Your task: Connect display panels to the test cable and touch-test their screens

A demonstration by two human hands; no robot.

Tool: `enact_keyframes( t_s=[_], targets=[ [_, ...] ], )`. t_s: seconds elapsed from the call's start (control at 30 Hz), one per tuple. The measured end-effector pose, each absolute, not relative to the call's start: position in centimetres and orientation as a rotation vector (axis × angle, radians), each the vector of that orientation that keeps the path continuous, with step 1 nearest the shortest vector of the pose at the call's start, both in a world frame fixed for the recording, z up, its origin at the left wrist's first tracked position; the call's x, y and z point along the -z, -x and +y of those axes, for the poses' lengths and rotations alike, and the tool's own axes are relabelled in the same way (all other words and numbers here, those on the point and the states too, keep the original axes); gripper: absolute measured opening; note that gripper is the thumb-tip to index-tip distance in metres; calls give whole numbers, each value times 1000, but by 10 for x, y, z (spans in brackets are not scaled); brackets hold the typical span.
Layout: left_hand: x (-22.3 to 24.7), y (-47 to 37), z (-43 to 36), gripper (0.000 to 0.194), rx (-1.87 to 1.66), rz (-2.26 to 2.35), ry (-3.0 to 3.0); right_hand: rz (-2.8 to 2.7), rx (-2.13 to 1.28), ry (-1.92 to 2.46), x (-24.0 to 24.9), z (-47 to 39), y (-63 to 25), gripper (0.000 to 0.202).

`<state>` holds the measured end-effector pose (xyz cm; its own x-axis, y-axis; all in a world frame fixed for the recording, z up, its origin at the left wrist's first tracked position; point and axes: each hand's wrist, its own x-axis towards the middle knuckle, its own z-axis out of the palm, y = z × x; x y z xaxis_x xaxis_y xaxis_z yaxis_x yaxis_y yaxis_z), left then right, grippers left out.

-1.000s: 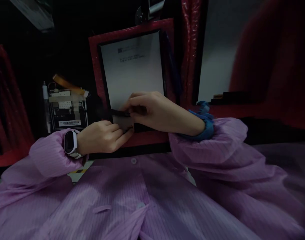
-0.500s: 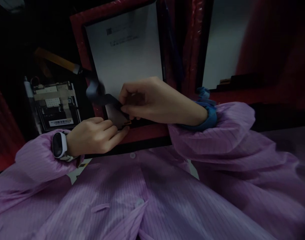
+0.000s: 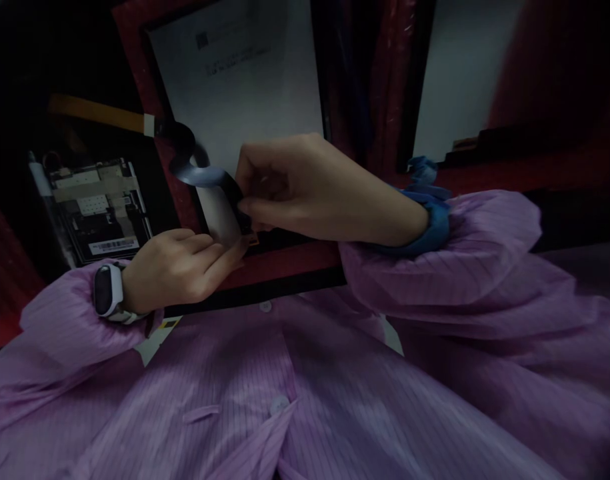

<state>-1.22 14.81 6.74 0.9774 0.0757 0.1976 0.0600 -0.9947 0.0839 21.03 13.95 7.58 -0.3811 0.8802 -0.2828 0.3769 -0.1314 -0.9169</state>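
Observation:
A pale display panel with a dark rim lies on red padding. My right hand is over its lower part, thumb and forefinger pinched on the end of a black flex cable. That cable curves up to the left and joins an orange ribbon. Low on the panel's edge, the fingertips of my left hand touch beside a small gold connector. The left fingers are curled, with the forefinger reaching out; whether they grip anything is hidden.
At the left lies a circuit board assembly with a barcode label, a white-capped pen-like tool beside it. Another pale panel lies on red padding at the right.
The view has shifted a little, so the panels and board sit differently in it. The black cable now bends in a fuller curve, and my right hand still pinches its end.

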Motion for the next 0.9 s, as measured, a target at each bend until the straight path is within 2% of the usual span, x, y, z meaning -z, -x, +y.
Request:
enact_keyframes(
  t_s=[0.23, 0.43, 0.9],
  targets=[
    [-69, 12, 148, 20, -274, 55, -3082, -1742, -1587, 1451, -80, 143, -210, 28],
    [-71, 13, 148, 23, -230, -1, -3122, -1730, -1578, 1353, -75, 140, -215, 27],
    [-69, 11, 146, 20, -269, -44, -3059, -1862, -1564, 1418, -80, 143, -212, 27]
  ],
)
